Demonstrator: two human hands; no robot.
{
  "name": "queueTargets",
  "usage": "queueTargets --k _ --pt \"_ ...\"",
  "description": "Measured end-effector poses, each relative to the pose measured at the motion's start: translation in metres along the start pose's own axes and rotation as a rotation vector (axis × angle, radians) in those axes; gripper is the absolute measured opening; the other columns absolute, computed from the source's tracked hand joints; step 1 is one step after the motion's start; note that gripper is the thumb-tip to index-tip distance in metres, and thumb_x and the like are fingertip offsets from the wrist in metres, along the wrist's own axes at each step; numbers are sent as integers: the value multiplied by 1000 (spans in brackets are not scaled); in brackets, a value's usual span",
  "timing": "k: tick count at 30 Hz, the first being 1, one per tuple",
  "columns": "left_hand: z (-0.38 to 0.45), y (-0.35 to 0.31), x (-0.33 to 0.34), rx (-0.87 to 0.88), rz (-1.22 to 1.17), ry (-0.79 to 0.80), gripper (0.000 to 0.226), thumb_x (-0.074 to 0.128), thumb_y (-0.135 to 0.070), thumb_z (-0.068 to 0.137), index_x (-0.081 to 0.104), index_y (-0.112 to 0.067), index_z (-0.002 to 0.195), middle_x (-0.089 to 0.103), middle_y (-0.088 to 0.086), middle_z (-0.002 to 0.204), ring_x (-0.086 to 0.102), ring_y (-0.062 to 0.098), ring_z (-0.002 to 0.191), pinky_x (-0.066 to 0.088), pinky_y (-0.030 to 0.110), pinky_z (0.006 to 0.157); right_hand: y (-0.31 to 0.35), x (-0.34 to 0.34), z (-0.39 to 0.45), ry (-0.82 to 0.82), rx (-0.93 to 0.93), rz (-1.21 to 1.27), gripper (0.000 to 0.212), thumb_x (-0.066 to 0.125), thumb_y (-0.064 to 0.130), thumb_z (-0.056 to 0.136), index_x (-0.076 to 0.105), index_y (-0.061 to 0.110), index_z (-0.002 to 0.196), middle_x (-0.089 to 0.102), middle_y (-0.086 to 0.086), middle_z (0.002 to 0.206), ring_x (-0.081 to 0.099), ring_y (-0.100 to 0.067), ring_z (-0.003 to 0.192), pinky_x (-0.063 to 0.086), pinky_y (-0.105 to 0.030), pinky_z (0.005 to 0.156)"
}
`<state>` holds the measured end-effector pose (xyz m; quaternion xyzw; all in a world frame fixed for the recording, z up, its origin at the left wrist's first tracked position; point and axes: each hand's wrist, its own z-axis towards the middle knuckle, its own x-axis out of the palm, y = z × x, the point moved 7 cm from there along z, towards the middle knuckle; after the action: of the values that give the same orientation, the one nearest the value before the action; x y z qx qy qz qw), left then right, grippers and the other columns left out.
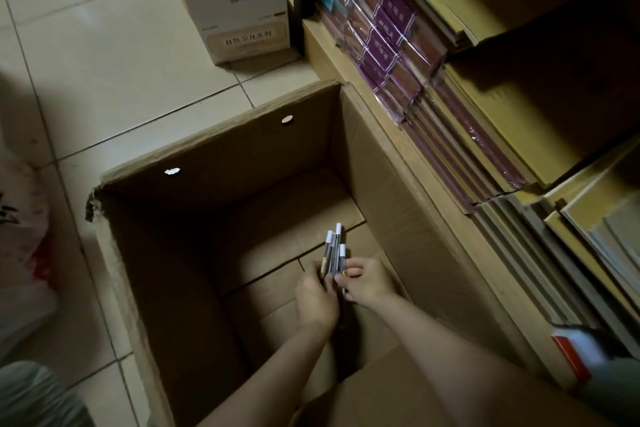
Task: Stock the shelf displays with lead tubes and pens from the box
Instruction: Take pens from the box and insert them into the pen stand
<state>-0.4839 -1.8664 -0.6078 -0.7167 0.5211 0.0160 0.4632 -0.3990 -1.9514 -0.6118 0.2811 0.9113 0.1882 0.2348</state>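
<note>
From the head camera, both hands reach down into the cardboard box (221,253) on the floor. The left hand (317,302) and right hand (369,282) pinch a small bunch of white-capped tubes (333,255) together between them, low inside the box. The tubes look light, stiff and smooth, likely to slip apart; gripping them mid-barrel seems safest

Hands (341,291) hide the lower ends of 3 tubes (333,255).

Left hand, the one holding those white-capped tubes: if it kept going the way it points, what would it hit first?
Probably the box's far wall; the left hand points that way, though depth is unclear.
</note>
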Motion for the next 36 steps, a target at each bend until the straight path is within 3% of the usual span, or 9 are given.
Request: queueTargets --k 4,7,10,15,19,24,29,32,36 --pt "-7 -6 -3 -105 -423 172 21 47 -10 101 59 -14 117 68 6 97 64 16 82 55 25 69 7 0 -8 50 8 101 40 66 -2 88 60 3 127 60 2 90 64 -26 95 57 -41 86" --pt "-21 -25 -15 -149 -613 311 24 43 -13 103 55 -11 123 66 11 97 62 12 66 46 17 46 31 -10 -33 53 -68 79 37 66 -2 88 63 5 124 66 -9 111 66 -30 105 56 -45 89" --pt "-39 -64 -36 -114 -713 478 27 38 -15 104 53 -10 126 68 13 92 65 16 62 43 22 47 65 -28 -71 38 -178 71 28 64 -4 88 67 5 115 67 -18 113 66 -31 105 56 -47 88" --pt "-81 -147 -88 17 -732 768 26 39 -16 103 57 -11 122 67 17 96 66 29 84 53 52 85 137 -79 -169 25 -390 -58 29 62 0 91 59 4 120 67 -8 96 67 -17 87 55 -15 58" --pt "-121 -223 -129 290 -477 837 20 45 -18 101 60 -13 114 69 10 91 71 21 79 60 39 66 175 -128 -258 13 -523 -56 36 60 3 92 52 7 127 67 -13 107 69 -22 97 59 -37 82" --pt "-158 -304 -158 596 -310 644 10 49 -23 100 56 -17 98 61 4 73 60 9 55 50 25 51 185 -202 -362 -247 -830 23 39 66 2 89 52 12 124 68 -7 90 73 -10 72 57 -21 57" --pt "-214 -351 -138 753 -285 912 16 48 -26 101 54 -13 95 58 -3 71 54 10 60 48 23 56 172 -264 -439 -555 -1053 -18 69 78 12 79 48 51 126 63 -8 98 74 -19 74 61 -41 70" --pt "-247 -370 -122 806 -339 1048 12 46 -21 101 51 -11 98 56 -1 77 52 8 63 48 23 60 166 -294 -473 -772 -1080 -53 62 84 23 72 53 52 117 63 -1 103 72 -11 70 62 -36 69" --pt "-266 -395 -107 895 -299 988 20 43 -23 103 54 -7 104 53 4 77 46 14 64 35 27 60 166 -335 -513 -1098 -1140 -118 59 85 25 70 56 44 117 64 14 95 67 2 79 60 -22 70"
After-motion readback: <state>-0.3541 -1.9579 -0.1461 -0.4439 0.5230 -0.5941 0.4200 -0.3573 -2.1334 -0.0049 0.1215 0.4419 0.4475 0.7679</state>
